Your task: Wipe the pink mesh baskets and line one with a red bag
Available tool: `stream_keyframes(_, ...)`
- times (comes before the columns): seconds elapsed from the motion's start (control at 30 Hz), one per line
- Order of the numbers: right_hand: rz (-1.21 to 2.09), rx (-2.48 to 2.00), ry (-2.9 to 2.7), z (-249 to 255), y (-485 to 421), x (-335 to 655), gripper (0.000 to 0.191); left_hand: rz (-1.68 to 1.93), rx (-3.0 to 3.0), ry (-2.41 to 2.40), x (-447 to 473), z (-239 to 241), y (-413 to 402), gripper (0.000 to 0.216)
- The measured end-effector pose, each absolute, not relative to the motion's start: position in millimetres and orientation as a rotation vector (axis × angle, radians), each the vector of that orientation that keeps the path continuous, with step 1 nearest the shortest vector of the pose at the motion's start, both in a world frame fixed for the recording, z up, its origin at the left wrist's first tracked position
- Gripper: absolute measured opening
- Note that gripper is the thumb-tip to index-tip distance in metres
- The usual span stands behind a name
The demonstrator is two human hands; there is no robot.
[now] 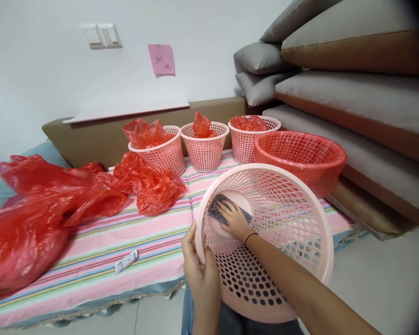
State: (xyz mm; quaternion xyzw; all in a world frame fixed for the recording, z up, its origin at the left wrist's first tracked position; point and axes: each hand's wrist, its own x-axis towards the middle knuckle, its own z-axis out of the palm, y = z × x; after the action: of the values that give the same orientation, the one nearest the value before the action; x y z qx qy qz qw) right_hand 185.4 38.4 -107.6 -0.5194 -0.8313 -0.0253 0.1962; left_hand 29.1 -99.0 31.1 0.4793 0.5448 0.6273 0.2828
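Observation:
A pink plastic basket [316, 209] with lattice sides is tilted over my lap, its mouth facing me. My left hand [200, 270] grips the rim at its left side, thumb over the edge. Reaching inside, my right hand [235, 219] presses a dark grey speckled cleaning cloth [216, 209] against the solid round bottom. The fingers lie along the cloth, and part of it is hidden under them. A dark band circles my right wrist.
Pink baskets [204, 156] holding red bags stand on a striped cover [153, 237]. A larger basket wrapped in red plastic [300, 174] is behind mine. Loose red plastic bags [49, 204] and a small white packet [126, 262] lie left. Grey cushions [356, 97] are stacked right.

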Motion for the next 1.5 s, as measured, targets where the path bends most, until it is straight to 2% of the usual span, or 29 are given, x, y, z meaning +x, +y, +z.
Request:
stream_keyframes(0.2, 0.024, -1.467, -2.255, -101, 42, 189, 0.043, 1.631, 1.280, 1.495, 30, 31, -98, 0.051)
stream_keyframes(0.57, -0.192, -1.189, -2.511, -111, 45, 196, 0.057, 1.646, 1.279, 1.550, 37, 31, -102, 0.048)
stream_keyframes(0.8, -0.123, -1.736, -1.813, -113, 41, 174, 0.052, 1.647, 1.236, 1.522, 36, 34, -102, 0.048)
stream_keyframes(0.9, -0.098, -1.698, -2.040, -107, 41, 179, 0.055, 1.663, 1.243, 1.507, 37, 33, -103, 0.050)
stream_keyframes(1.0, -0.066, -1.323, -2.494, -98, 41, 193, 0.055, 1.678, 1.258, 1.479, 37, 32, -101, 0.051)
stream_keyframes(1.07, -0.052, -1.224, -2.579, -95, 41, 197, 0.055, 1.673, 1.287, 1.453, 35, 31, -97, 0.051)
stream_keyframes(1.23, -0.089, -1.779, -1.936, -103, 38, 171, 0.056, 1.633, 1.346, 1.398, 28, 29, -88, 0.048)
stream_keyframes(1.3, -0.110, -1.856, -1.830, -105, 36, 162, 0.057, 1.629, 1.355, 1.389, 28, 30, -87, 0.048)
stream_keyframes(1.5, -0.037, -1.435, -2.490, -93, 42, 192, 0.059, 1.662, 1.354, 1.432, 33, 34, -85, 0.051)
